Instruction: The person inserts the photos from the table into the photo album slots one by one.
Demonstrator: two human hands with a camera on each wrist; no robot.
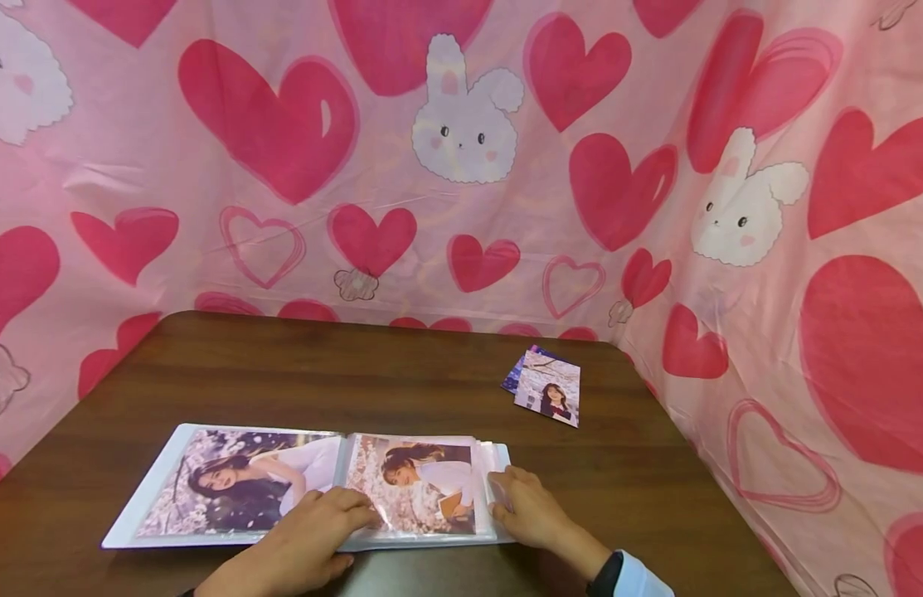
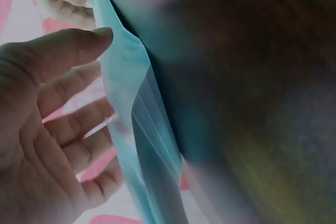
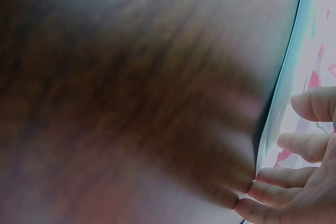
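Note:
An opened photo album (image 1: 125, 514) with clear sleeves and a pale cover lies on the table. Its left sleeve holds a photo (image 1: 245, 477) of a person in a white top among blossoms. In the right sleeve is another photo (image 1: 412, 481), a person holding a book. My left hand (image 1: 312, 531) rests over the lower middle near the spine; in the left wrist view its fingers (image 2: 79, 127) are spread along the album's edge. At the right page edges, my right hand (image 1: 531, 510) touches the sleeves, its fingers (image 3: 283, 178) extended in the right wrist view.
Farther back on the right lie loose photo cards: a blossom portrait (image 1: 546, 394) on top, overlapping a purple-blue card (image 1: 512, 380). The brown wooden table (image 1: 342, 365) is bordered by a pink curtain (image 1: 401, 174) with hearts and rabbits at the back and sides.

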